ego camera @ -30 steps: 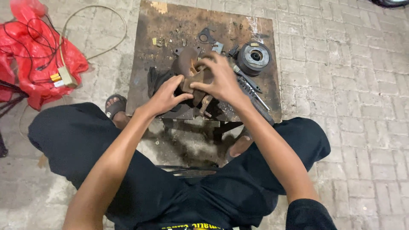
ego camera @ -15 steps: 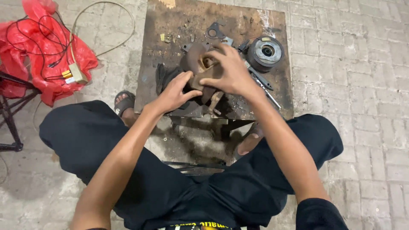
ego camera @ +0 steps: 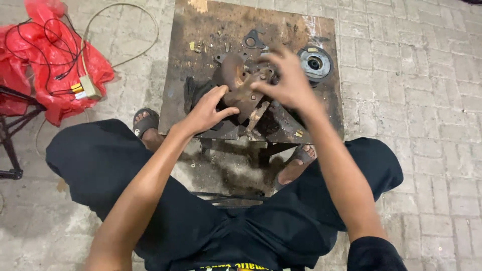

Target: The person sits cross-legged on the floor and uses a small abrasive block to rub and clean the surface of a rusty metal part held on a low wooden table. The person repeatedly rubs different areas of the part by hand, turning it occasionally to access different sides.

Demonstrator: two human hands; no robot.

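A rusty brown cast-metal part (ego camera: pixel 240 86) lies on the low, grimy worktable (ego camera: pixel 201 40) in front of me. My left hand (ego camera: pixel 207 110) grips its near left side, thumb stretched along it. My right hand (ego camera: pixel 284 80) is over its right end, with the fingertips pinching something small there; what they pinch is hidden. A dark cloth or rubber piece (ego camera: pixel 195 93) lies under my left hand's fingers.
A round grey pulley-like disc (ego camera: pixel 314 63) sits at the table's right, a flat gasket (ego camera: pixel 254 39) at the back. A red plastic bag (ego camera: pixel 50 65) with wires and a small yellow box lies on the paving to the left. My sandalled feet flank the table legs.
My right hand has lifted and slid to the right end of the rusty part, fingers now spread. The left hand stays on the part. The camera view has shifted slightly.
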